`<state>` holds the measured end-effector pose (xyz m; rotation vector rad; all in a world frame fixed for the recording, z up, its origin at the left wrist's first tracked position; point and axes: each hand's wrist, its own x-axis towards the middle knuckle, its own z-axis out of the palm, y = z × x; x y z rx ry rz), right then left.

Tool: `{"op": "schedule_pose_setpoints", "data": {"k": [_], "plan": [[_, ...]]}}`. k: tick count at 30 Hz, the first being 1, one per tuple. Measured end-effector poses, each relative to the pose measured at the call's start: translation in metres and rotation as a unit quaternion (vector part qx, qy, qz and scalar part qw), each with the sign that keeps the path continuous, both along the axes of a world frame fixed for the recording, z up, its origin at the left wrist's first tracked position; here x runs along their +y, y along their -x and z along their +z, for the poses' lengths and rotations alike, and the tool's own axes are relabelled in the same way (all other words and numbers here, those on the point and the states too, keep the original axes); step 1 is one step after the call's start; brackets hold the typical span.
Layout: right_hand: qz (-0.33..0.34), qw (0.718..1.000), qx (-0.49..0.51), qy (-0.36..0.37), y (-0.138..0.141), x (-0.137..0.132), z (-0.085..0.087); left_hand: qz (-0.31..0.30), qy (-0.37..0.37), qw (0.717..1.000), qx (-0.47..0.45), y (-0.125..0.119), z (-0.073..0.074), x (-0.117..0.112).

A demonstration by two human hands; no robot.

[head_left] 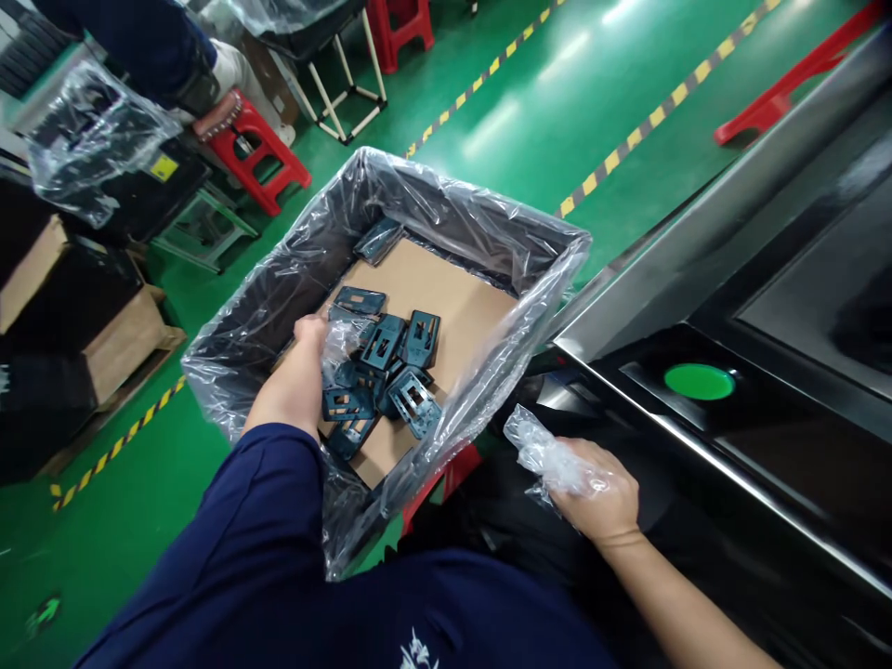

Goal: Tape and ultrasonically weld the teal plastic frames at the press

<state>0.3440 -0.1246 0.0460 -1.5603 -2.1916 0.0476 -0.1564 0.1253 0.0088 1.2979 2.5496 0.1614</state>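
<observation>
My left hand (312, 331) reaches into a large bin lined with clear plastic (480, 209). Crumpled clear film (343, 340) lies at its fingers and hides them, so their grip cannot be made out. Just beyond and beside it is a loose pile of dark plastic housings (382, 342) with rectangular cut-outs, resting on a brown cardboard sheet (464, 293). Another dark part (378, 240) sits in the bin's far corner. Outside the bin, to the right, my right hand (605, 497) is closed on crumpled clear plastic (533, 441), whose loose end sticks out past the fingers.
A dark machine with a metal edge (669, 423) and a round green button (700, 381) stands at the right. Red stools (257, 153), stacked boxes (118, 344) and another person's legs (150, 46) are at the left. Striped tape (631, 139) marks the green floor.
</observation>
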Motion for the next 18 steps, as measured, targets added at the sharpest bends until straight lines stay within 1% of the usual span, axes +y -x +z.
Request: {"op": "schedule_pose_setpoints", "data": {"k": [3, 8, 10, 13, 18], "plan": [[-0.004, 1.0, -0.007, -0.009, 0.0, -0.002, -0.003, 0.009, 0.004, 1.0, 0.028, 0.001, 0.015, -0.01], [-0.015, 1.0, -0.005, -0.016, 0.0, -0.005, -0.007, -0.027, -0.023, 0.998, 0.06, 0.002, 0.044, -0.026], [-0.018, 1.0, 0.004, -0.007, 0.0, -0.007, -0.008, -0.043, -0.035, 0.996, 0.072, 0.004, 0.056, -0.033], [-0.017, 1.0, 0.021, -0.014, 0.002, -0.008, -0.007, -0.064, -0.052, 0.992, 0.094, 0.007, 0.073, -0.045], [-0.015, 0.999, 0.006, -0.035, 0.006, -0.01, -0.005, -0.057, -0.078, 0.986, 0.136, 0.014, 0.097, -0.062]]}}
